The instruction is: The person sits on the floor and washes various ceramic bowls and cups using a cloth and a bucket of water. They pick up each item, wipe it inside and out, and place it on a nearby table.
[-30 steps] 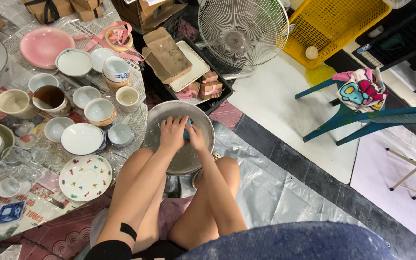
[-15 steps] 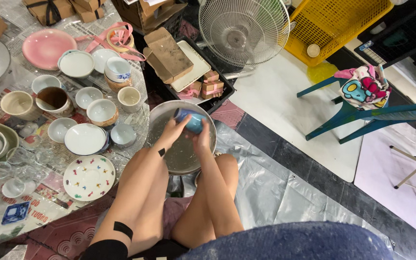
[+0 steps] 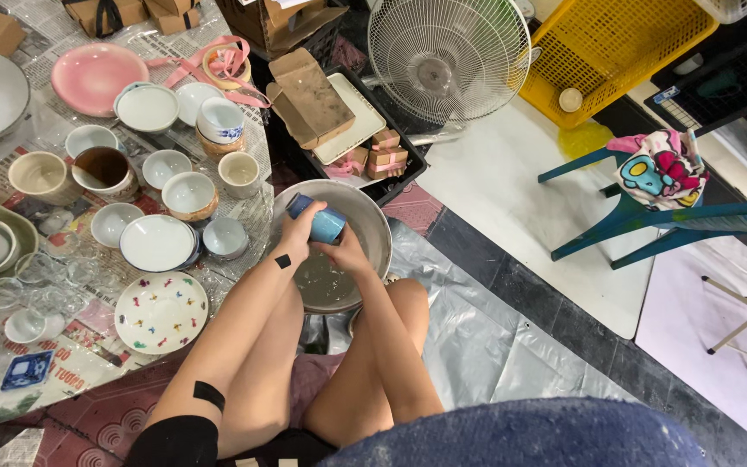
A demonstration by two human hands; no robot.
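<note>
A light blue cup (image 3: 322, 222) is held on its side above a round metal basin (image 3: 371, 222) that sits on the floor between my knees. My left hand (image 3: 296, 234) grips the cup near its dark rim. My right hand (image 3: 344, 253) closes on the cup from below. Water lies in the bottom of the basin (image 3: 326, 285).
Several ceramic bowls, cups and plates lie on newspaper at the left, among them a pink plate (image 3: 98, 77) and a speckled plate (image 3: 161, 312). A white fan (image 3: 448, 57), cardboard boxes (image 3: 310, 96), a yellow crate (image 3: 620, 47) and a teal chair (image 3: 650, 212) stand beyond the basin.
Both hands were down inside the basin a second ago. They have lifted the blue cup up out of it and now hold it above the rim.
</note>
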